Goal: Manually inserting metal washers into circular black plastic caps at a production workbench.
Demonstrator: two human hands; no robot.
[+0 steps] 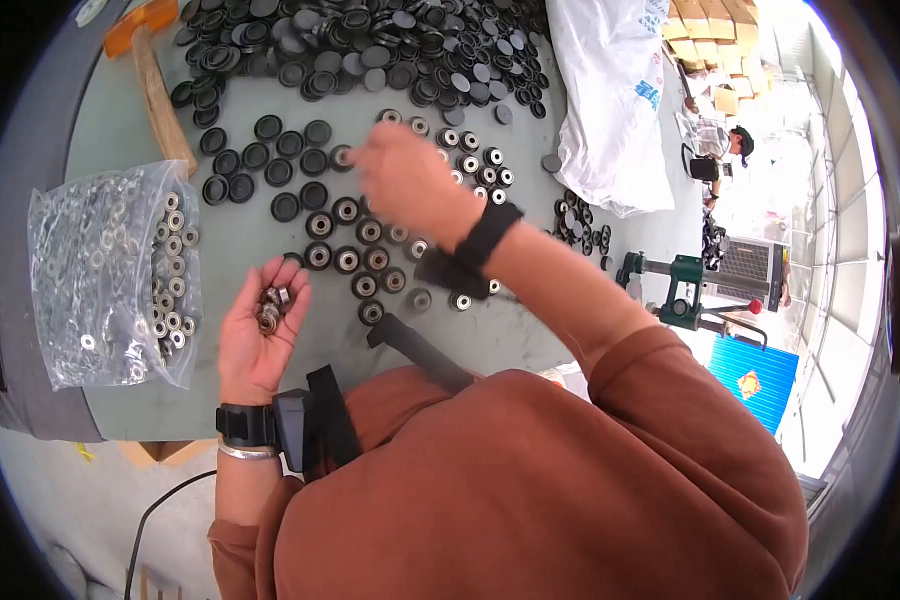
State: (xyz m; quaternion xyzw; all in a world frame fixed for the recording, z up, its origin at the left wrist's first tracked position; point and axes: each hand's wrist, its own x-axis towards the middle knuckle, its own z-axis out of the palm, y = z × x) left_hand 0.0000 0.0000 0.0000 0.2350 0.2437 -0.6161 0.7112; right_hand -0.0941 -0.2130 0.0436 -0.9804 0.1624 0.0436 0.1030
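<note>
My left hand (262, 325) is turned palm up with its fingers curled round several small metal ball bearings (271, 309). Above the middle of the table, my right hand (407, 178) is blurred by motion, and its fingertips are too smeared to show what they hold. It is nearest to a black round cap (341, 158) on the table. Many caps around and below that hand have a bearing seated in the middle, such as the capped bearing (346, 259). Further left, a group of black caps (255, 155) lies with their hollow sides up and no bearings inside.
A clear plastic bag (100, 275) of bearings lies at the left, below a wooden-handled hammer (160, 100) with an orange head. Loose black caps (320, 50) heap at the far side beside a white sack (610, 110). A green hand press (682, 290) stands at right; another person (735, 145) is beyond.
</note>
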